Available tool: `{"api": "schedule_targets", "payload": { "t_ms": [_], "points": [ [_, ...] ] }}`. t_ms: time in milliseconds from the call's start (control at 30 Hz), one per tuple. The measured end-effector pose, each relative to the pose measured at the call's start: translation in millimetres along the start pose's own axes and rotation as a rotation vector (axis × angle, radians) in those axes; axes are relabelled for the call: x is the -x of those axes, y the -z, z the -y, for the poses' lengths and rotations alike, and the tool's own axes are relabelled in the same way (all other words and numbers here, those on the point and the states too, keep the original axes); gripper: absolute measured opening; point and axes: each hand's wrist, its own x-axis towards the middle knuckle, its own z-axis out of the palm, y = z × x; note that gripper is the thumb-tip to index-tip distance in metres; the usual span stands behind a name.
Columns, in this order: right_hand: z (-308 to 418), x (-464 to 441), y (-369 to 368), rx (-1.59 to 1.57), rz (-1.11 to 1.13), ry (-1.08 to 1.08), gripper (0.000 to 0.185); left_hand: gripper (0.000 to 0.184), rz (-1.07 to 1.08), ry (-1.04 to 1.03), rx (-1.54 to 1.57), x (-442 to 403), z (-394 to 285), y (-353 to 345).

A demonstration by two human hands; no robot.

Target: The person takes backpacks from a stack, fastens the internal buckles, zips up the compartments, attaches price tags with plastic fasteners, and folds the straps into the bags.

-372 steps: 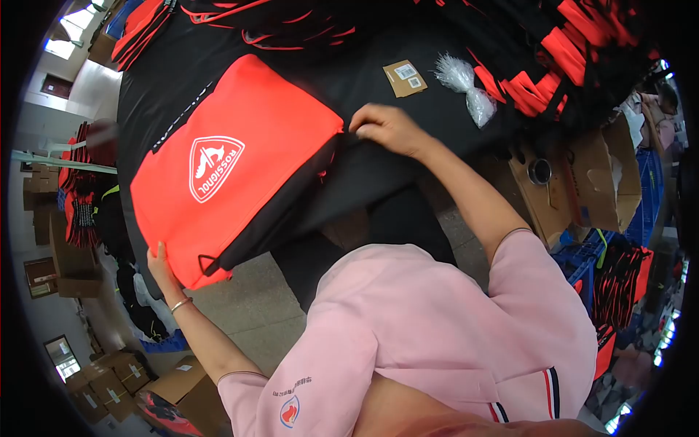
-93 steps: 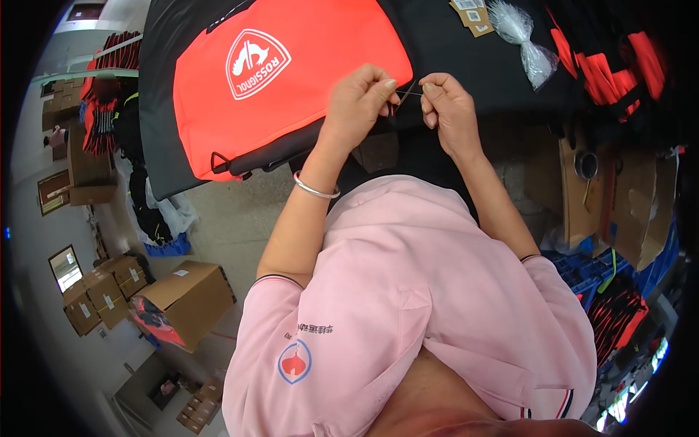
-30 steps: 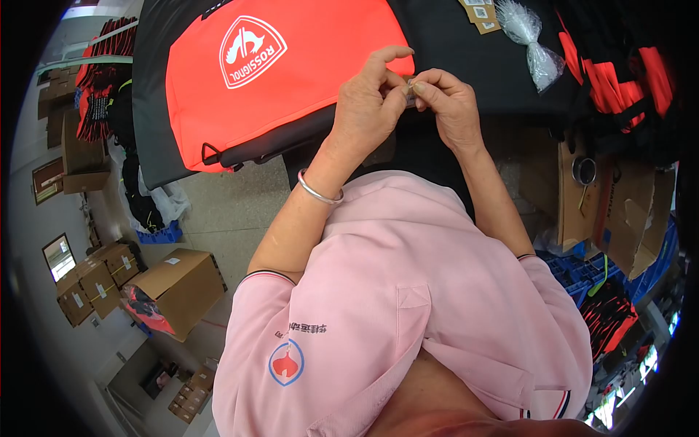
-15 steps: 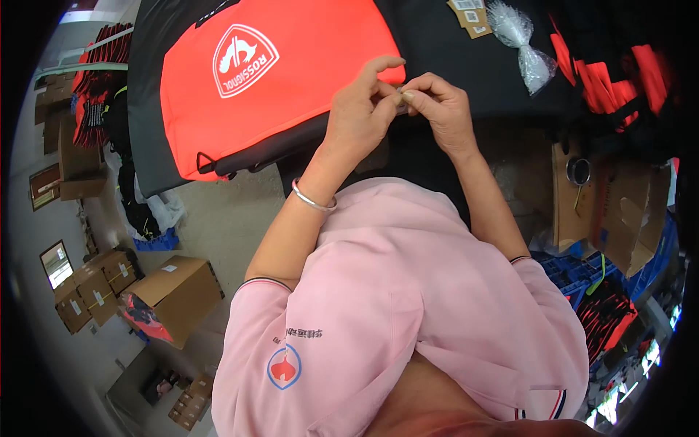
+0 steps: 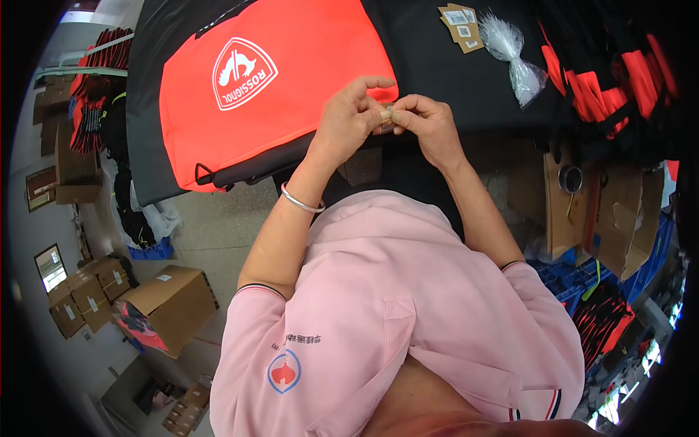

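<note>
My left hand (image 5: 349,122) and my right hand (image 5: 428,127) meet at the near right corner of a red-orange and black Rossignol bag (image 5: 298,80). Thumbs and forefingers of both are pinched together around a small, partly hidden piece (image 5: 385,127), too small to name. The bag lies flat on a black-covered table (image 5: 429,69), its white logo facing up. Farther right lie several brown cardboard tags (image 5: 461,30) with white labels. Beside them is a bundle of thin clear-white plastic strands (image 5: 514,62), gathered in the middle.
Red and black straps (image 5: 597,95) are heaped at the table's right. Below them stand open cardboard boxes (image 5: 625,211) and a blue crate (image 5: 557,273). On the floor at left are a large carton (image 5: 171,306) and a blue bin (image 5: 151,250) holding dark items.
Both hands appear slightly lower and farther left, still pinched together. The whole view has shifted a little, and the tags and strand bundle show more fully.
</note>
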Motion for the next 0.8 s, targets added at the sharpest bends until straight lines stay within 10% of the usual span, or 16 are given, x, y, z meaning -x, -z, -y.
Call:
{"api": "schedule_targets", "payload": {
  "t_ms": [233, 500, 800],
  "points": [
    [10.8, 2.7, -4.1, 0.083, -0.066, -0.05, 0.013, 0.022, -0.042, -0.099, -0.078, 3.2, 1.8, -5.1],
    [5.8, 10.1, -2.5, 0.576, -0.195, 0.175, 0.015, 0.01, -0.199, -0.606, -1.109, 0.0, 19.1, -15.2],
    [32.9, 0.1, -6.4, 1.116, -0.033, 0.657, 0.008, 0.011, -0.301, -0.912, -0.934, -10.3, 18.6, -9.9]
  ]
}}
